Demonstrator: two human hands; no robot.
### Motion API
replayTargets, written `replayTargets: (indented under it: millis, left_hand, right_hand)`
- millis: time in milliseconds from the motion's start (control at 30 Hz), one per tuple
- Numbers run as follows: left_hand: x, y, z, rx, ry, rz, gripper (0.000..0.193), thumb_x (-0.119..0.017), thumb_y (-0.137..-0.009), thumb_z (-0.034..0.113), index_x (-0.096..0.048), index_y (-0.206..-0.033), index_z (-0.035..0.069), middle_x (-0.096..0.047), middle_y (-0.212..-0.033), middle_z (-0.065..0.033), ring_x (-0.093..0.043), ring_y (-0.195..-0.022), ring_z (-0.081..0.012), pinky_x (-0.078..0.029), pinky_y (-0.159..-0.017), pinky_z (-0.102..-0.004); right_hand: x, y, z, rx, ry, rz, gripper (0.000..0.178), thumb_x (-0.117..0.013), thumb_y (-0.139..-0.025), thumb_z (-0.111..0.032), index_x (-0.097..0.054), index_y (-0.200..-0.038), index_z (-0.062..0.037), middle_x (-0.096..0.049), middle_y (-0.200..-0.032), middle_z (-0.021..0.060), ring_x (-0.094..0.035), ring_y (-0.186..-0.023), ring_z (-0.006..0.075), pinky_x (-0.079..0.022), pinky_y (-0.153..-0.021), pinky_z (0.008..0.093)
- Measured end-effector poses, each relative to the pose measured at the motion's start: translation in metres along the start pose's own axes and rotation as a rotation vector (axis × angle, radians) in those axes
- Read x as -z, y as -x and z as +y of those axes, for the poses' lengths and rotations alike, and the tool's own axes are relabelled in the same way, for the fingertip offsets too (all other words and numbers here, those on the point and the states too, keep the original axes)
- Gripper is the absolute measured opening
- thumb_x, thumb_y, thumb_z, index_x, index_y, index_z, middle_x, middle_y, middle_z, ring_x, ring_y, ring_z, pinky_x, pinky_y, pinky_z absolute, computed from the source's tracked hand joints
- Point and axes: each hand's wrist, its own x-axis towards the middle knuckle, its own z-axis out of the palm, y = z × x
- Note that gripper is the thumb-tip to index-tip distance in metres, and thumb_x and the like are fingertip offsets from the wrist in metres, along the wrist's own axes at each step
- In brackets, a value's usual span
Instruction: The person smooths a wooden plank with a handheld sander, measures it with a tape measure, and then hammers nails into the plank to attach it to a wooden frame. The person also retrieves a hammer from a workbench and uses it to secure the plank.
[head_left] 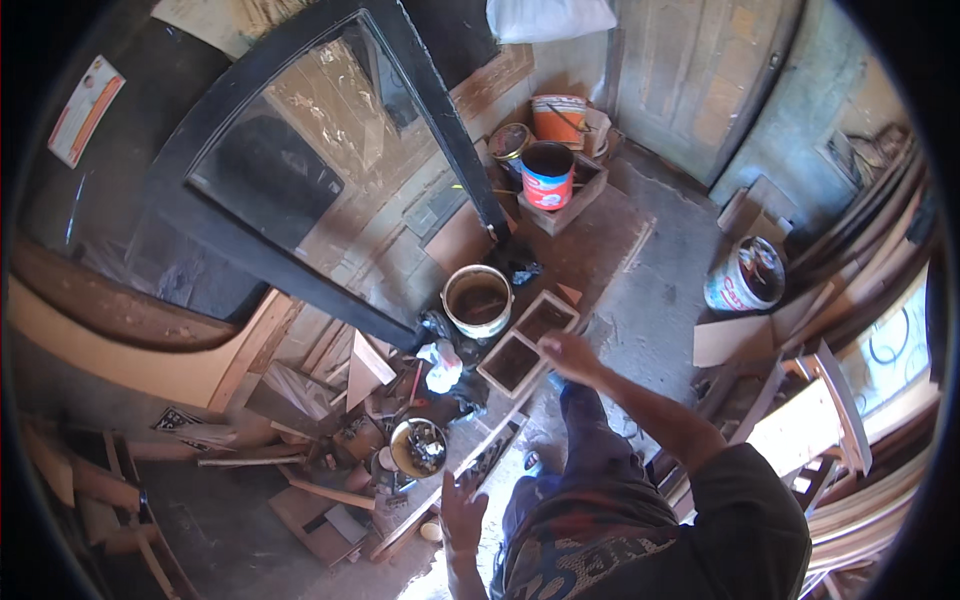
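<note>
My right hand (566,352) reaches forward with its fingers curled. It overlaps the near long side of a pale wooden frame or box (497,384) with two rectangular openings. I cannot tell whether the fingers grip it or only pass above it. Lower down, my left hand (463,512) has its fingers apart and appears to hold nothing. Its fingertips come near a long narrow board (425,512). Beyond the wooden frame stands a whitish bucket (479,329) with brown residue inside. A smaller container (397,462) of silvery and dark bits stands ahead of my left hand.
A large black-framed glazed panel (325,285) leans at the left. Farther back are a red-and-blue bucket (547,190) and an orange bucket (559,121). A white bucket (727,290) stands at the right, near stacked curved wood strips (880,505). Wood scraps (325,490) clutter the left floor.
</note>
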Motion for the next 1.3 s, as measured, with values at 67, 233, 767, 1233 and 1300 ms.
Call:
replayTargets:
  millis: [67, 233, 767, 1233, 1300]
  left_hand:
    - [-0.010, -0.014, -0.041, 0.149, -0.044, 0.122, 0.079, -0.071, -0.087, 0.002, -0.034, -0.156, -0.007, -0.048, -0.154, -0.0246, -0.067, -0.116, -0.0265, -0.057, -0.095, -0.0348]
    - [-0.081, -0.025, -0.014, 0.244, 0.015, 0.296, 0.065, -0.073, -0.092, 0.005, -0.046, -0.150, -0.006, -0.072, -0.104, -0.0111, -0.065, -0.088, -0.0125, -0.054, -0.076, -0.0244]
    - [-0.164, -0.142, 0.071, 0.192, -0.029, 0.290, 0.060, -0.071, -0.097, 0.009, -0.047, -0.150, -0.005, -0.075, -0.099, -0.0105, -0.065, -0.088, -0.0127, -0.054, -0.077, -0.0257]
    - [-0.165, -0.118, 0.076, 0.435, -0.162, 0.267, 0.063, -0.075, -0.096, 0.018, -0.048, -0.148, -0.006, -0.064, -0.137, -0.0238, -0.071, -0.113, -0.0269, -0.058, -0.088, -0.0354]
    - [-0.163, -0.115, 0.071, 0.479, -0.187, 0.249, 0.063, -0.075, -0.096, 0.018, -0.048, -0.149, -0.005, -0.064, -0.138, -0.0242, -0.071, -0.114, -0.0288, -0.058, -0.090, -0.0371]
  right_hand:
    - [-0.011, -0.085, 0.057, -0.245, -0.167, 0.095, 0.027, -0.065, -0.097, -0.030, -0.071, -0.108, -0.0058, -0.073, -0.104, 0.0178, -0.072, -0.098, 0.0289, -0.056, -0.079, 0.0422]
    - [-0.041, -0.222, 0.117, -0.834, -0.659, 0.183, 0.055, -0.077, -0.088, -0.033, -0.059, -0.136, -0.0111, -0.073, -0.110, 0.0112, -0.069, -0.107, 0.0253, -0.054, -0.085, 0.0409]
    - [-0.036, -0.276, 0.102, -0.618, -1.028, -0.330, 0.021, -0.062, -0.095, -0.007, -0.072, -0.113, -0.0063, -0.071, -0.091, 0.0050, -0.065, -0.081, 0.0129, -0.056, -0.077, 0.0372]
    - [-0.110, -0.335, 0.202, -0.011, 0.246, -0.210, 0.028, -0.071, -0.087, -0.022, -0.064, -0.106, -0.0020, -0.070, -0.103, 0.0262, -0.066, -0.112, 0.0402, -0.057, -0.091, 0.0490]
    - [-0.114, -0.343, 0.219, 0.125, 0.550, -0.397, 0.025, -0.071, -0.089, -0.022, -0.069, -0.102, -0.0002, -0.071, -0.104, 0.0244, -0.068, -0.110, 0.0391, -0.056, -0.090, 0.0489]
